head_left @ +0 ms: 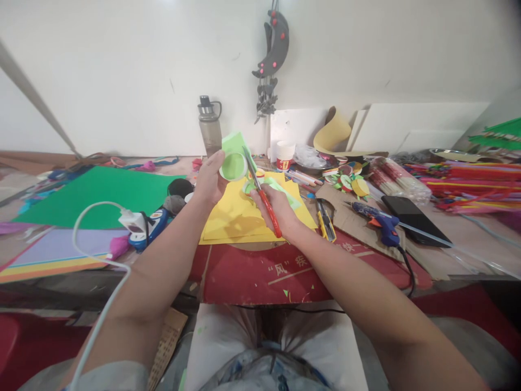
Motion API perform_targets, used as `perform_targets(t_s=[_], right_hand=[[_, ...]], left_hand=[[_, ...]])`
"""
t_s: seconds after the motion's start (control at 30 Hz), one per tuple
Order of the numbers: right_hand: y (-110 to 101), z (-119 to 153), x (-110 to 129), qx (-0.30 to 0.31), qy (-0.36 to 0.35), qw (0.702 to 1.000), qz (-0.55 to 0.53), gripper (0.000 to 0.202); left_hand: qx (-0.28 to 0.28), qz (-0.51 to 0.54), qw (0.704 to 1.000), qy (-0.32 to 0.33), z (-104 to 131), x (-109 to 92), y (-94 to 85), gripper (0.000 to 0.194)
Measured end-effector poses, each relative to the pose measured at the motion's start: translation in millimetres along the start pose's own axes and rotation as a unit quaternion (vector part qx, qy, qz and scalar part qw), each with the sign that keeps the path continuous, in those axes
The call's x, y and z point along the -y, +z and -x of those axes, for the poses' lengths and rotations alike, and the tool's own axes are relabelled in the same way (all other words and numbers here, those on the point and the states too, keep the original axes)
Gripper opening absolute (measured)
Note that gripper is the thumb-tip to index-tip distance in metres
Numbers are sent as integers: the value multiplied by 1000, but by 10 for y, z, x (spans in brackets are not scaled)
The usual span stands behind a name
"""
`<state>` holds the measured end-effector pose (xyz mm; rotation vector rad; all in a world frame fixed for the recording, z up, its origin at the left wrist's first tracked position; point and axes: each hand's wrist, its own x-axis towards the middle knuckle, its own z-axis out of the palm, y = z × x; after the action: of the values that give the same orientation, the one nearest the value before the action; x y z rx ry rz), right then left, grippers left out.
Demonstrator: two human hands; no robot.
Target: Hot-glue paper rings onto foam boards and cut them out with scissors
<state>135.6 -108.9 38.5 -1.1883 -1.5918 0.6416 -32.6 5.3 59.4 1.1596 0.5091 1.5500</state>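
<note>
My left hand [210, 179] pinches a piece of light green paper [234, 142] with a round white-rimmed ring [233, 166] on its face. In my right hand [279, 209] is a pair of scissors [268, 206] with red handles, fingers closed round the grips. The blades point up and lie against the right side of the green paper; whether they are apart cannot be made out. Both hands are above yellow paper sheets [223, 220]. More light green paper [288, 191] lies beneath my right hand, partly hidden by it.
A yellow box cutter [326, 220], a blue glue gun [385, 225] and a black phone [415, 220] lie to the right. Green sheet [101, 195], power strip [150, 231] and white cable [106, 304] are at left. Behind stand a bottle [209, 127] and a paper cup [285, 156].
</note>
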Motion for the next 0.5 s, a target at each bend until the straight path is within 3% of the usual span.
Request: perform_targets(t_s=[0.23, 0.37, 0.5], right_hand=[[34, -26, -79, -36, 29, 998, -43, 48], [-7, -44, -97, -48, 45, 996, -52, 46], [-12, -35, -85, -40, 43, 996, -63, 48]], left_hand=[[-7, 59, 995, -82, 164, 2, 278, 51], [-35, 70, 990, -117, 258, 76, 373, 34], [-72, 68, 989, -113, 242, 91, 347, 26]])
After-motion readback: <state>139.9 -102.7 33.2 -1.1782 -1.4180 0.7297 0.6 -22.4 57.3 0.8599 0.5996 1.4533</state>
